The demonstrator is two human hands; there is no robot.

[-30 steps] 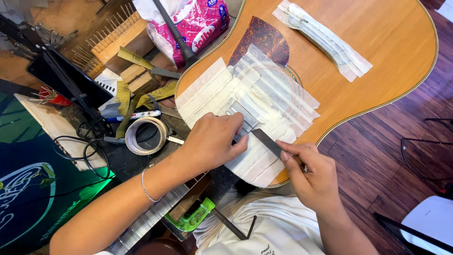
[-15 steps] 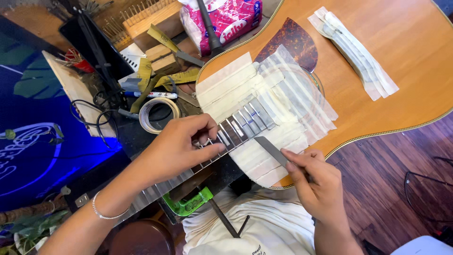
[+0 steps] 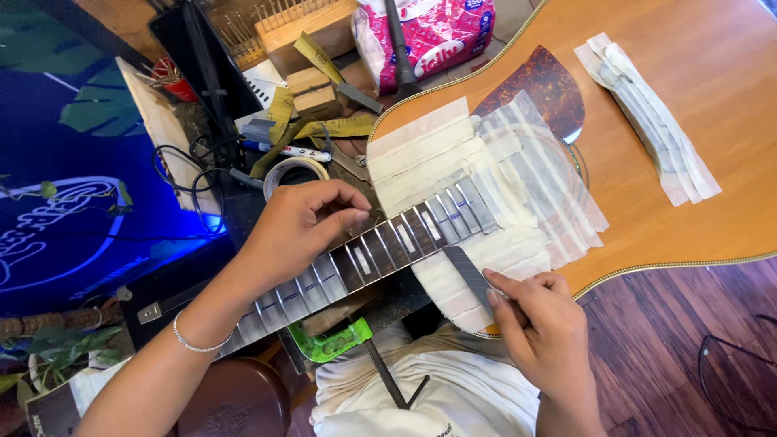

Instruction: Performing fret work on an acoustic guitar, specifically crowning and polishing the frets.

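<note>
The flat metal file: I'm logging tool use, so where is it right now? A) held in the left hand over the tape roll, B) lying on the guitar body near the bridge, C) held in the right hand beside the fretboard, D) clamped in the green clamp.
C: the right hand grips the flat metal file, its tip beside the fretboard.

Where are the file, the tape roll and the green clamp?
file (image 3: 468, 273), head view, middle of blade.
tape roll (image 3: 293, 169), head view, top rim.
green clamp (image 3: 333, 341), head view, green body.

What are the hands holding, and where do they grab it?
The right hand pinches a flat grey metal tool at its near end. The left hand holds nothing; it rests on the guitar neck.
</note>
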